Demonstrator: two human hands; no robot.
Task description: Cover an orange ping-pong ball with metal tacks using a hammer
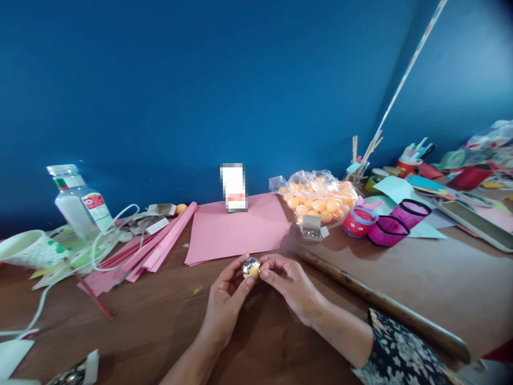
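Observation:
Over the brown tabletop my left hand (pixel 227 295) grips a small orange ball (pixel 251 271) between thumb and fingers. Shiny silver metal pieces, looking like thumbtacks, cover most of the ball, and a patch of orange shows low on it. My right hand (pixel 289 283) is closed in a pinch at the ball's right side; a tiny bright thing shows at its fingertips, too small to name for certain. Beyond the hands lies a stack of pink paper sheets (pixel 240 230). A small open box (pixel 312 229) of metal pieces stands past my right hand.
Behind the box sits a clear bag of orange balls (pixel 320 200). A long wooden stick (pixel 372 294) lies diagonally at right. Purple mesh cups (pixel 388 231) stand beyond it. At left are a glass bottle (pixel 74 200), pink paper strips (pixel 164 240) and a tilted paper cup (pixel 30 250).

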